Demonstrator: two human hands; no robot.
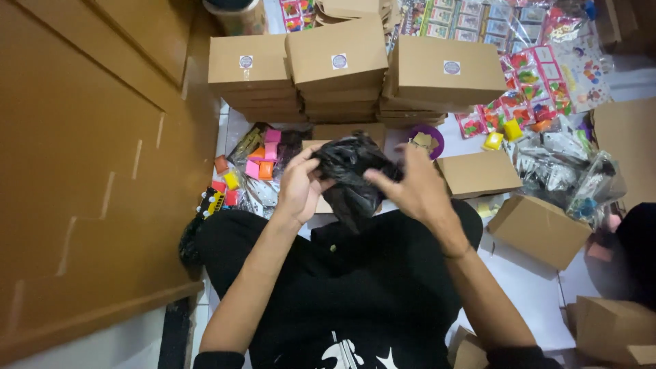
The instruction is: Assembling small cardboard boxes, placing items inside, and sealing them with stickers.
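To the far left of our left hand [299,186] rises the big brown wooden panelled door [82,171], the largest thing in view. Beyond both hands, away from our body, stand three stacks of flat brown cardboard boxes with round stickers on top [339,65], and past our right hand [413,188] lie sheets of colourful toy packets in clear plastic [540,75]. Loose brown cardboard boxes [540,229] sit on the white floor [526,287] to the right of the right hand, one of them just beyond its fingers. To the left of the left hand is a scatter of small pink, orange and yellow plastic pieces [263,164]. A small purple round lid [430,140] shows just above the right hand.

Between our two hands, raised above our lap, is the crumpled black plastic bag [352,178]. The left hand pinches its left edge with curled fingers; the right hand has its fingers spread and partly open, thumb and fingertips touching the bag's right side. We cannot tell whether anything is inside.

We judge the bag to be light, soft and limp, with thin film that is slippery and may tear if pulled hard. It would best be taken at its bunched edges, one in each hand, rather than by the slack middle.
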